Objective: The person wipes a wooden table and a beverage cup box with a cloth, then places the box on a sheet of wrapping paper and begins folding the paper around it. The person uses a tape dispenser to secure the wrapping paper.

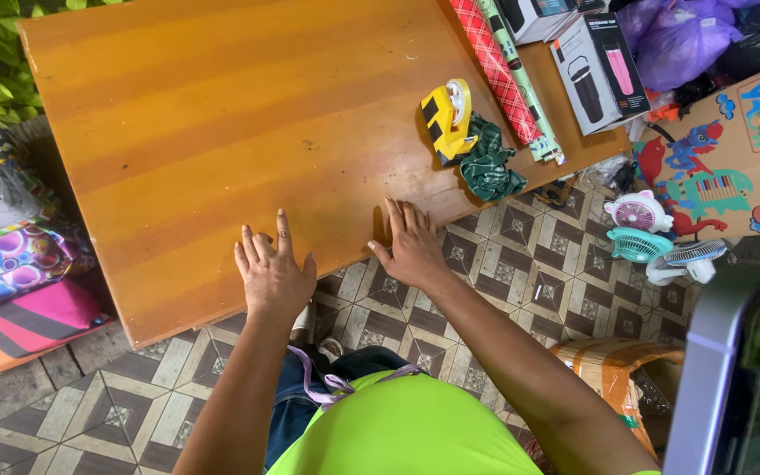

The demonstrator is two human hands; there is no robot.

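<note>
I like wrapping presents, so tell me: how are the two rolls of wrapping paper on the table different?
The red roll has a checked pattern; the green roll is pale green with dark marks. The red roll lies nearer the yellow tape dispenser, the green roll nearer the box. Both are long, thin, and lie side by side on the wooden table.

Wrapping-paper rolls [501, 70] & boxes [600, 62] cut off at top edge; grey-framed object [732, 369] blurred, cut off at right.

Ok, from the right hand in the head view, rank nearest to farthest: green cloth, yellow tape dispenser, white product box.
From the right hand:
1. Crumpled dark green cloth, up-right on the table edge.
2. Yellow tape dispenser, just beyond it.
3. White cardboard product box, far right corner.
</note>
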